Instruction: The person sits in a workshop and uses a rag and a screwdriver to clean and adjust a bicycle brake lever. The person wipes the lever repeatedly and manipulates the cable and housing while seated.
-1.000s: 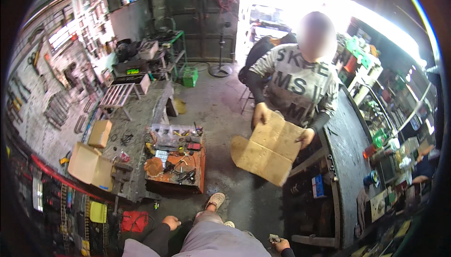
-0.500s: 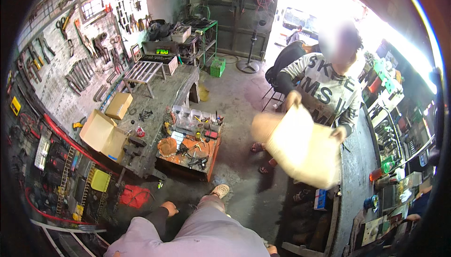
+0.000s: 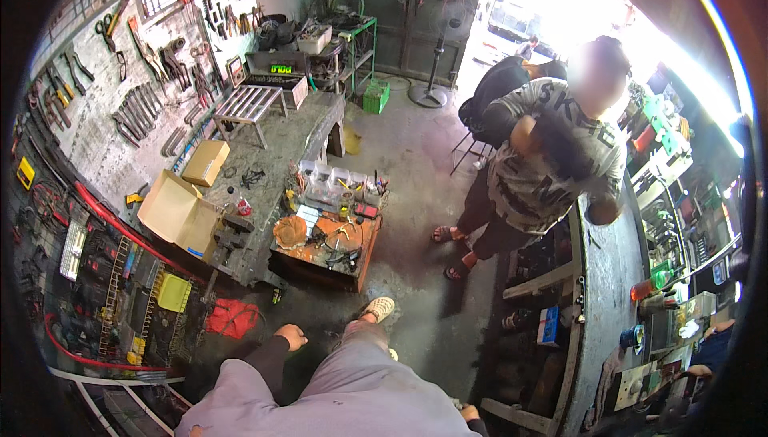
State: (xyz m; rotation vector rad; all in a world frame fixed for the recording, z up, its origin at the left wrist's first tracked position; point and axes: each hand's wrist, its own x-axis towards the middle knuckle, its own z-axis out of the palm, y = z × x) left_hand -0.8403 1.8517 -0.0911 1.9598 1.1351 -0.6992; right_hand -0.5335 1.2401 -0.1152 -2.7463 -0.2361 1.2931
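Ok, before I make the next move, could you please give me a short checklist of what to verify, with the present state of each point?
1. Left hand in view: ok, it is near your leg and no held thing shows.
2. Right hand fully in view: not ok, it is partly hidden at the lower edge.
3. Right hand empty: cannot tell.
4. Co-worker apart from your hands: ok, standing beside the right-hand bench.
5. Small tools on the orange-topped box in order: not ok, they lie scattered.
6. Larger cardboard box closed: not ok, it is open.
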